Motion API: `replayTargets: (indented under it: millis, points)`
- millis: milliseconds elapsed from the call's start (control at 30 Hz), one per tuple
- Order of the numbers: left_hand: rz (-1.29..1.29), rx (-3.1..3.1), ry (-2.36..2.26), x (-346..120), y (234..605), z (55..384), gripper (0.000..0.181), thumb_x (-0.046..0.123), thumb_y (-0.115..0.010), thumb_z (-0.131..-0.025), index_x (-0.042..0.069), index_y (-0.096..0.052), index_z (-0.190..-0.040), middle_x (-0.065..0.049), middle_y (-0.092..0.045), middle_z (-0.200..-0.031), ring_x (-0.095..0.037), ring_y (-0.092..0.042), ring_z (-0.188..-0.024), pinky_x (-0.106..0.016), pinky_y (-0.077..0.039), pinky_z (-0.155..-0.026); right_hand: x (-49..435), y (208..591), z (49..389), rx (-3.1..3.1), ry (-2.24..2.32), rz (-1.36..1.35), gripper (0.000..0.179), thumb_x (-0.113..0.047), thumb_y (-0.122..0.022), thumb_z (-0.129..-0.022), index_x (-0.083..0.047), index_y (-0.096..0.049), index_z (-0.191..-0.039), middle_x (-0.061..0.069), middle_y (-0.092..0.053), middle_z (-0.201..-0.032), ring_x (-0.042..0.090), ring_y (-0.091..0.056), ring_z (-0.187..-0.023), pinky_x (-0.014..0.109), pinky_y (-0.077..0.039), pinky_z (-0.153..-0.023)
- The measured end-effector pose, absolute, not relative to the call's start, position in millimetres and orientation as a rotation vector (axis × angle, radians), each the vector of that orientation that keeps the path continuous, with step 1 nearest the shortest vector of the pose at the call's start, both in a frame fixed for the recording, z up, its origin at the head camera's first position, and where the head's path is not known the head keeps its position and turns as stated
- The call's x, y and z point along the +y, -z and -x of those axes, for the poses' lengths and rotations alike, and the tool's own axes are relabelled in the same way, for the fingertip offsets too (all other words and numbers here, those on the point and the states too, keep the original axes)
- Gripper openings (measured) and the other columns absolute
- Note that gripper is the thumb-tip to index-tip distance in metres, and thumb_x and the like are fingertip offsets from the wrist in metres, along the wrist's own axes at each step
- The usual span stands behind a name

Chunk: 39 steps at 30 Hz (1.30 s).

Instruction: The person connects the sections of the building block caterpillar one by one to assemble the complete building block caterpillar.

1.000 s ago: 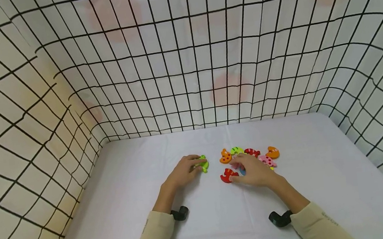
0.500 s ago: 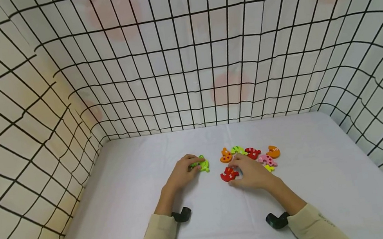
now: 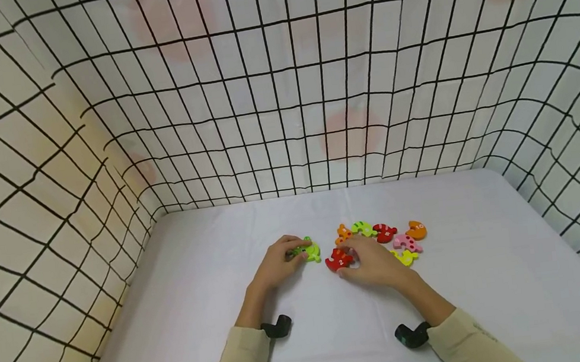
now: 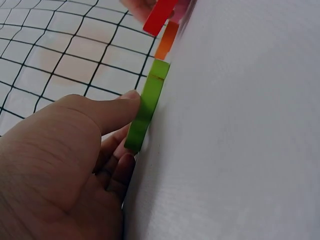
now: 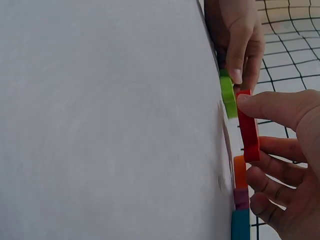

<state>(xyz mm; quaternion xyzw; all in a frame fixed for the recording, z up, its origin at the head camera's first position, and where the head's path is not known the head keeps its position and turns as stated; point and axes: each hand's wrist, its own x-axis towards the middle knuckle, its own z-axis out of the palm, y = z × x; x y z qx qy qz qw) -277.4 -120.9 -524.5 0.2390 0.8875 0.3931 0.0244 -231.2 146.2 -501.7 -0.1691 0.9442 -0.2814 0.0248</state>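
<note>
In the head view my left hand (image 3: pixel 277 261) holds a bright green animal-shaped puzzle piece (image 3: pixel 311 251) low at the tablecloth, thumb at its near edge and fingers over its far side. The left wrist view shows the thumb against the edge of this green piece (image 4: pixel 148 105). Just to the right, my right hand (image 3: pixel 377 262) pinches a red animal-shaped puzzle piece (image 3: pixel 338 260) marked with a 2. From the right wrist, that red piece (image 5: pixel 248 131) stands off the cloth between thumb and fingers, close to the green one. Part of the red piece is hidden by the fingers.
Around the right hand lie more animal pieces: an orange spotted one (image 3: pixel 343 233), a green striped one (image 3: pixel 363 229), a red one (image 3: pixel 384 232), an orange one (image 3: pixel 416 230), a pink one (image 3: pixel 407 243) and a yellow one (image 3: pixel 406 258). A black grid (image 3: pixel 303 108) on white borders the table.
The right hand has taken hold of the red piece and moved it left, toward the green one. The green piece has turned a little in the left hand.
</note>
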Motion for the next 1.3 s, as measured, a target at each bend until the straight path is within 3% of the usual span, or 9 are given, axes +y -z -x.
replayTargets:
  millis: [333,767,1033,1300]
  points:
    - [-0.736,2.753,-1.22,-121.3,527.1,278.8,0.032,0.024,-0.07,-0.099,0.02,-0.072,-0.131,-0.005,-0.065,-0.13,-0.023,-0.063,-0.12,-0.042,-0.053,-0.103,125.2,505.4,241.3,2.893,0.92,0.566,0.055,-0.035,-0.083,-0.086,-0.016,-0.065,-0.134,-0.003,-0.067,-0.114,0.012,-0.056,-0.094,0.032,-0.054,-0.084]
    - [-0.709,2.759,-1.231,-119.6,527.6,278.6,0.033,0.024,-0.071,-0.099,0.019,-0.072,-0.131,-0.004,-0.066,-0.131,-0.022,-0.063,-0.121,-0.042,-0.052,-0.103,112.3,501.3,241.1,2.888,0.925,0.505,0.052,-0.033,-0.082,-0.088,-0.017,-0.064,-0.135,0.002,-0.067,-0.127,0.019,-0.062,-0.11,0.044,-0.057,-0.096]
    - [-0.694,2.751,-1.239,-120.0,527.5,279.3,0.033,0.024,-0.071,-0.099,0.02,-0.072,-0.131,-0.003,-0.065,-0.13,-0.02,-0.062,-0.12,-0.041,-0.052,-0.103,106.8,502.0,242.5,2.894,0.873,0.422,0.052,-0.033,-0.081,-0.088,-0.017,-0.066,-0.134,0.009,-0.063,-0.138,0.03,-0.057,-0.129,0.058,-0.051,-0.106]
    - [-0.691,2.755,-1.235,-120.3,528.7,278.9,0.032,0.024,-0.071,-0.099,0.02,-0.072,-0.131,-0.002,-0.065,-0.131,-0.02,-0.062,-0.12,-0.041,-0.052,-0.104,104.1,502.6,242.9,2.902,0.841,0.416,0.05,-0.031,-0.082,-0.086,-0.016,-0.068,-0.131,0.009,-0.065,-0.132,0.029,-0.059,-0.125,0.057,-0.052,-0.104]
